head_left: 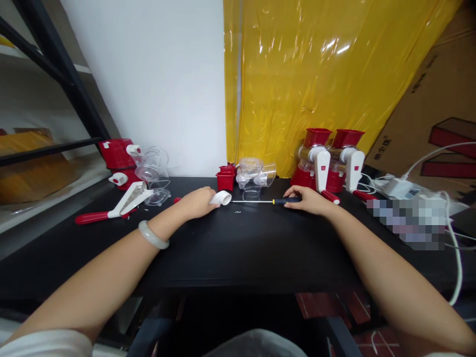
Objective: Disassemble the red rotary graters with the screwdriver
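My left hand (201, 202) is closed around a white plastic crank handle (223, 198), whose round hollow end faces right. A bit of red shows on the other side of that hand. My right hand (308, 200) grips the dark handle of a screwdriver (256, 202) with a yellow ring. Its metal shaft lies level, low over the black table, and its tip points left at the white end; whether they touch I cannot tell. Tiny screws (238, 212) lie just in front of the shaft.
Clear plastic housings (253, 173) and red hoppers (225, 178) stand behind my hands. Two assembled red-and-white rotary graters (316, 158) are at the right, near white cables and a charger (397, 187). Red bases (118, 153) and another crank handle (122, 204) lie left on the black table (241, 253).
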The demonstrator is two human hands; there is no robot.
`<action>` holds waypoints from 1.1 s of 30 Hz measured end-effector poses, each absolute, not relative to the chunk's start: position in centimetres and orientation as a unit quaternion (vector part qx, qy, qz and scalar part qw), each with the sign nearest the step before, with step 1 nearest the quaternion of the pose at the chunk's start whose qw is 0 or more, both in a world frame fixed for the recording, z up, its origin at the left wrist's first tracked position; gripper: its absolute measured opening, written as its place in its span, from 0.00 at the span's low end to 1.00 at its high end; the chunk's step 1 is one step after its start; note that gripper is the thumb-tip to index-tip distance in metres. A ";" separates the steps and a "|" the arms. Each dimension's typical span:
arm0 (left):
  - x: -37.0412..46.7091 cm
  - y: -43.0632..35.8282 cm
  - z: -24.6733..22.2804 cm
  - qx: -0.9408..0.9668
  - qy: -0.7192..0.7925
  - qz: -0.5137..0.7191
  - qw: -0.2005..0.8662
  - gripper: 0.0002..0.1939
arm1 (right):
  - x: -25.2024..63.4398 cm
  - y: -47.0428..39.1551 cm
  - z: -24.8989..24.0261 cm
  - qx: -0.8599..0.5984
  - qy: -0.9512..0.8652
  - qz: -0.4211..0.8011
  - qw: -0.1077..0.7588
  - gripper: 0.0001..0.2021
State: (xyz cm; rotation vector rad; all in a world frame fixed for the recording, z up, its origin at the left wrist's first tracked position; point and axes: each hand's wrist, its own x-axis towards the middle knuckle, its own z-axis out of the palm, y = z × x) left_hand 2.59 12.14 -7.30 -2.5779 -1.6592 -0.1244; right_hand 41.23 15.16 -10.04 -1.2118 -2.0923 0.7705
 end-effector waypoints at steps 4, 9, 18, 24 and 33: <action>3.5 10.8 -6.7 -0.815 -0.573 -0.025 0.081 0.15 | 40.8 15.3 -10.3 -0.469 -0.804 0.243 0.273 0.17; 4.7 9.4 -5.7 -0.810 -0.570 -0.088 0.104 0.13 | 40.5 15.5 -10.4 -0.500 -0.816 0.168 0.237 0.14; 5.3 9.4 -5.6 -0.862 -0.412 -0.294 -0.013 0.13 | 39.6 14.3 -9.3 -0.508 -0.838 0.019 0.200 0.16; 4.6 10.1 -5.9 -0.873 -0.355 -0.333 -0.034 0.21 | 35.7 10.5 -5.4 -0.540 -0.795 -0.180 0.211 0.14; 5.1 9.9 -6.2 -0.857 -0.385 -0.342 0.009 0.22 | 29.6 10.6 -4.7 -0.315 -0.941 -0.083 0.087 0.11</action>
